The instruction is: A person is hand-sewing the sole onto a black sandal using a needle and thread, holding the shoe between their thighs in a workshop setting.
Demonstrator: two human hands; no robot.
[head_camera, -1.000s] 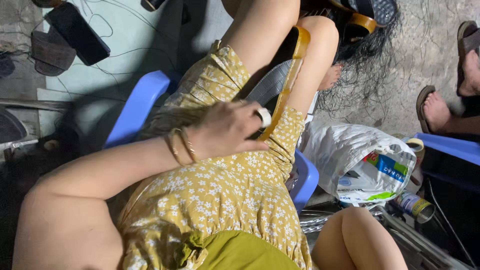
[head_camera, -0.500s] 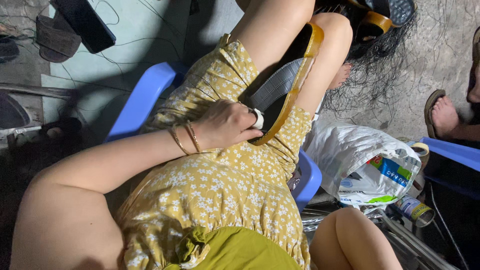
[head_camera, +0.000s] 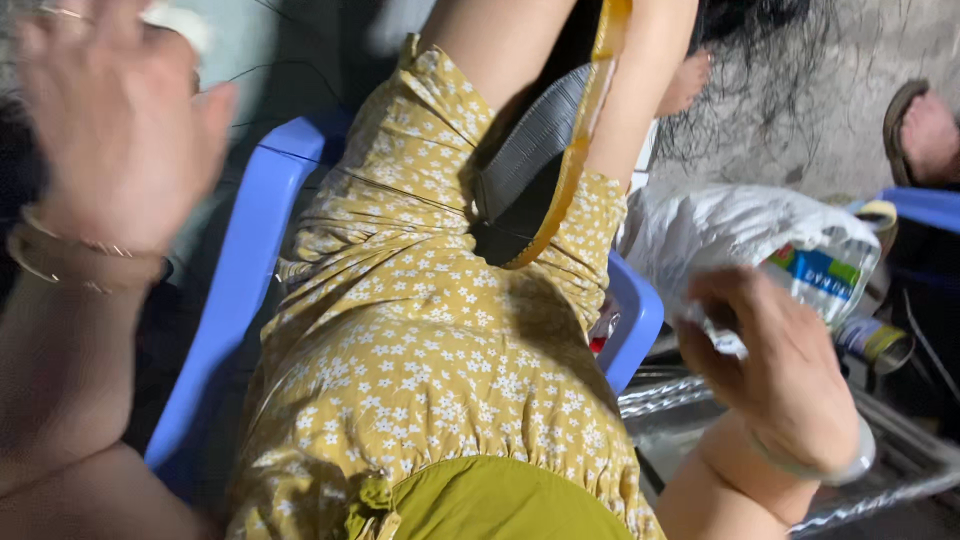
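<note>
My left hand is raised at the upper left, blurred, with thin bangles at the wrist. A small white object shows at its fingertips. My right hand, with a pale bangle, hovers at the lower right with its fingers curled. A blurred clear bit sits at its fingertips, and I cannot tell if it is held. A grey sandal with a yellow edge lies sole-up on my lap, on the yellow flowered dress.
I sit on a blue plastic chair. A white plastic bag with a labelled bottle lies to the right, with a can beside it. Black hair strands are on the ground. Another person's sandalled foot is at the far right.
My left hand has lifted off the sandal on my lap and swung up to the upper left. My right hand has come into view at the lower right. The camera has moved closer.
</note>
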